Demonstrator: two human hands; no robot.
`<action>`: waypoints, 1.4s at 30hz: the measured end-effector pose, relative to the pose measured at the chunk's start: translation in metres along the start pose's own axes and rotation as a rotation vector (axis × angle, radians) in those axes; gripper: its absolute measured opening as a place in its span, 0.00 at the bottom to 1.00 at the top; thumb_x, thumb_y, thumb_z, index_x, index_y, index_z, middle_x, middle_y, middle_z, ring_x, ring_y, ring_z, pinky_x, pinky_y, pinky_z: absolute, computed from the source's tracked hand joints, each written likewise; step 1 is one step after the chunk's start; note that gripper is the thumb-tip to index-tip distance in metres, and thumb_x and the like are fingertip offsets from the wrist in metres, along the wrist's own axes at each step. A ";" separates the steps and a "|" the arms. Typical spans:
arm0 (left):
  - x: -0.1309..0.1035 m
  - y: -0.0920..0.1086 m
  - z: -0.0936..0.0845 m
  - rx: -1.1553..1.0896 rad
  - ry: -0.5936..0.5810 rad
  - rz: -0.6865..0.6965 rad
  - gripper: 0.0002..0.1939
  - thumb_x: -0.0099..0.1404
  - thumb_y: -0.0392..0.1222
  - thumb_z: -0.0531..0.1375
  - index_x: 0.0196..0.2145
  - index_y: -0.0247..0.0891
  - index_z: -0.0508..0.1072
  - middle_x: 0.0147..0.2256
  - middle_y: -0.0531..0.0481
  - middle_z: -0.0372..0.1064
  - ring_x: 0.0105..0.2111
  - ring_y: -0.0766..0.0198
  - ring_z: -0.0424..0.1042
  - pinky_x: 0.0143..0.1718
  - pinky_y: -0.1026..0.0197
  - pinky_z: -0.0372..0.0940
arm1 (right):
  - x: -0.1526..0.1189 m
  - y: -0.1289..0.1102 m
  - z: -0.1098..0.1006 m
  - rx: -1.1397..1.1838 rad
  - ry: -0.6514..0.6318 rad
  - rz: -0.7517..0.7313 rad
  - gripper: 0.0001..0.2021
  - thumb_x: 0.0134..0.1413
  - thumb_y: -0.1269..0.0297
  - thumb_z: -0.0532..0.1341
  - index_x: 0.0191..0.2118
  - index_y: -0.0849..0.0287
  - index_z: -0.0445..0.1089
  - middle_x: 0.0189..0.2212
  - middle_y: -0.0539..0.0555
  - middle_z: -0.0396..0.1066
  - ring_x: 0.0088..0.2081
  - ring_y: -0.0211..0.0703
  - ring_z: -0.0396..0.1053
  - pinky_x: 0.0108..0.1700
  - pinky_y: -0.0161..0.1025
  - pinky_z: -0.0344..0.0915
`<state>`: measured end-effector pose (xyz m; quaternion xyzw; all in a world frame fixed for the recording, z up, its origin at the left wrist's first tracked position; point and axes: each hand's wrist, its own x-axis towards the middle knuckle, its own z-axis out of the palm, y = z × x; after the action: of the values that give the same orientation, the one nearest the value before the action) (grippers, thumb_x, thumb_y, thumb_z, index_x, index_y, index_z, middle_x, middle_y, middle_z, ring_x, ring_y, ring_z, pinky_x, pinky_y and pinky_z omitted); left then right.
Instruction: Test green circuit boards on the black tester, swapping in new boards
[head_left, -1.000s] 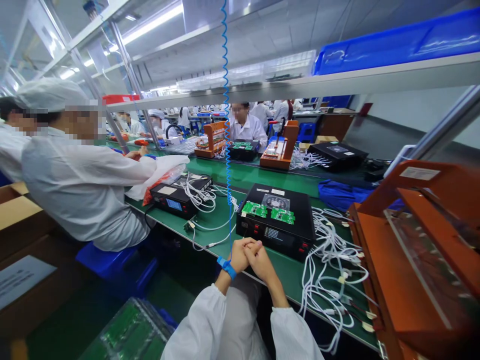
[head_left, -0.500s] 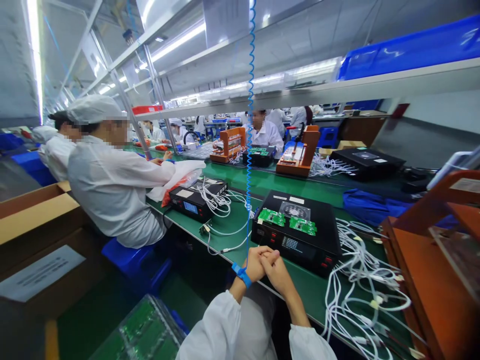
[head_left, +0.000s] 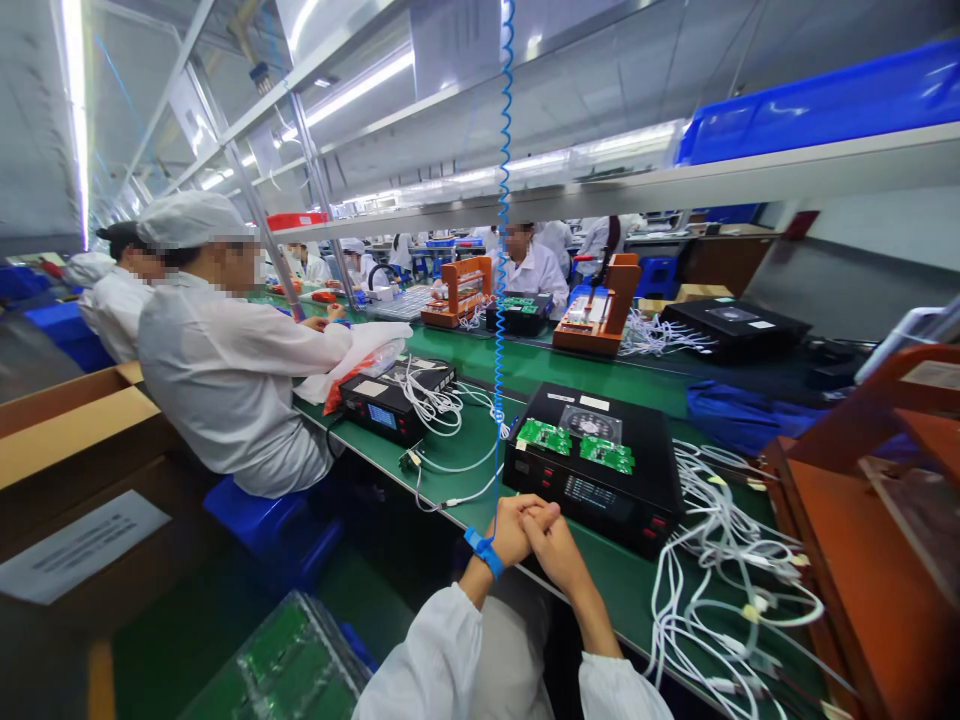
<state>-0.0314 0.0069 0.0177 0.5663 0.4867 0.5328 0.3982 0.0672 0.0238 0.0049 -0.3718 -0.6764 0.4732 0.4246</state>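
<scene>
Head view: bare left hand (head_left: 511,532) and bare right hand (head_left: 559,552) are clasping, fingers pressed together, seemingly idling by the green bench's (head_left: 630,585) near edge. Green circuit boards (head_left: 546,436) are lying on a flat black box (head_left: 645,430) beyond; reaching would be requiring unclasping.

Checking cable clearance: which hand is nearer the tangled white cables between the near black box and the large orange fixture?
Right. The right hand is on the side toward the white cables, with a gap between; the left hand, clasped with it, is farther off.
</scene>
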 end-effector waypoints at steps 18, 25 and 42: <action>0.000 0.000 -0.001 0.042 -0.004 0.009 0.24 0.64 0.59 0.61 0.31 0.32 0.80 0.25 0.48 0.73 0.27 0.64 0.69 0.29 0.64 0.62 | 0.001 -0.001 -0.001 -0.007 -0.028 0.013 0.14 0.52 0.56 0.55 0.24 0.60 0.68 0.24 0.53 0.68 0.29 0.43 0.63 0.32 0.38 0.62; 0.002 -0.007 -0.001 0.049 -0.008 0.013 0.25 0.64 0.60 0.60 0.32 0.32 0.80 0.26 0.48 0.73 0.27 0.65 0.67 0.29 0.64 0.61 | 0.001 -0.003 -0.001 -0.016 -0.016 -0.005 0.14 0.52 0.55 0.55 0.21 0.58 0.64 0.24 0.52 0.66 0.28 0.42 0.62 0.32 0.37 0.60; 0.002 -0.010 0.000 0.049 0.011 0.005 0.26 0.63 0.61 0.60 0.31 0.31 0.80 0.26 0.48 0.72 0.28 0.64 0.67 0.31 0.63 0.62 | 0.000 -0.002 0.000 0.000 -0.016 0.003 0.14 0.52 0.56 0.55 0.22 0.59 0.66 0.24 0.52 0.66 0.28 0.42 0.62 0.31 0.37 0.60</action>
<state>-0.0329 0.0111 0.0087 0.5742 0.5002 0.5248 0.3803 0.0671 0.0234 0.0065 -0.3690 -0.6791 0.4770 0.4186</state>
